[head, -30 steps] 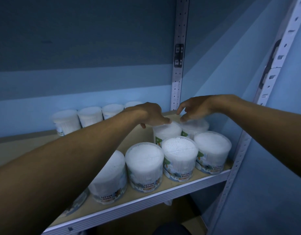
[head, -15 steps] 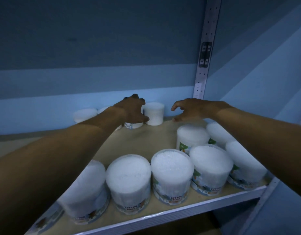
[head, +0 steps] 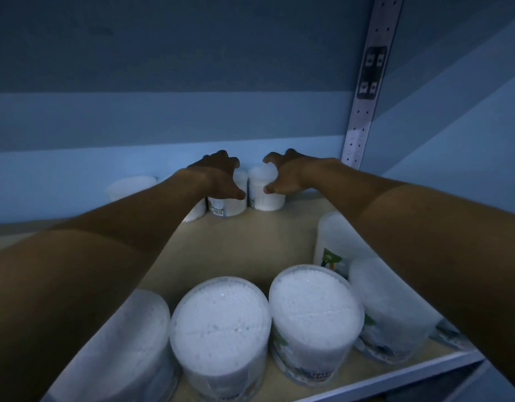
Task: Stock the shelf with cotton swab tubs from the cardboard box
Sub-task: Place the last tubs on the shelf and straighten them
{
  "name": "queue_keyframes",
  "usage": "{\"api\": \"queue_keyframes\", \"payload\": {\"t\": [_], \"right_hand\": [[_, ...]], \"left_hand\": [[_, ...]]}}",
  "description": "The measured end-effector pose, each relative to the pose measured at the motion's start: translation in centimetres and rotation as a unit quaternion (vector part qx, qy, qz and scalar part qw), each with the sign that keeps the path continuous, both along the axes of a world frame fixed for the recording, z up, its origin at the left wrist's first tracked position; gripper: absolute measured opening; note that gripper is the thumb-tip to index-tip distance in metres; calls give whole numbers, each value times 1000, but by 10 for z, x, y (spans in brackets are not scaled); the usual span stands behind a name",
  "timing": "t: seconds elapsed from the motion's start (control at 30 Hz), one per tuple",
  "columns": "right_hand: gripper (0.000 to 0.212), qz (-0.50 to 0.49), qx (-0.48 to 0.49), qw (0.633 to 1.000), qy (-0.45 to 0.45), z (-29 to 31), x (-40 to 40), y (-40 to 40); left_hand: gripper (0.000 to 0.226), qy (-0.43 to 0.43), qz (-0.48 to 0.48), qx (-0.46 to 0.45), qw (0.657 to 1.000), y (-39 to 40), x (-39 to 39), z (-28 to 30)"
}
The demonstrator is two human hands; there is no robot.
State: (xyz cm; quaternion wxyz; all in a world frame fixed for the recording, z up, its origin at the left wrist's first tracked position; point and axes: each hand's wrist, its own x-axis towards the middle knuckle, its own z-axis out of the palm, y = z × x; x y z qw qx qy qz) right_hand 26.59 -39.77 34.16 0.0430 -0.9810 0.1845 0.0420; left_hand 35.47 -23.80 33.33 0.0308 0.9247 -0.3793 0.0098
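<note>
I see both arms reaching to the far wall of the shelf (head: 250, 245). The left hand (head: 221, 177) cups over a barcoded tub (head: 228, 206), and the right hand (head: 291, 177) curls around the rightmost tub (head: 263, 192) beside it. More tubs (head: 221, 323) line the near edge
</note>
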Motion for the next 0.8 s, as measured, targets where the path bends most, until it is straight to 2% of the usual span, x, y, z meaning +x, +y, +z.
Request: {"api": "queue_keyframes", "payload": {"t": [0.23, 0.47, 0.63, 0.8], "right_hand": [[87, -3, -4, 1000, 5, -12, 20, -1], [75, 26, 5, 1000, -11, -17, 23, 0], [74, 24, 21, 999, -26, -9, 20, 2], [75, 28, 18, 999, -23, -7, 7, 6]], "left_hand": [[78, -8, -8, 1, 1000, -8, 13, -16], [74, -5, -19, -16, 1000, -7, 21, -14], [65, 16, -28, 5, 999, -6, 21, -2], [67, -8, -34, 36, 999, -3, 12, 1]]}}
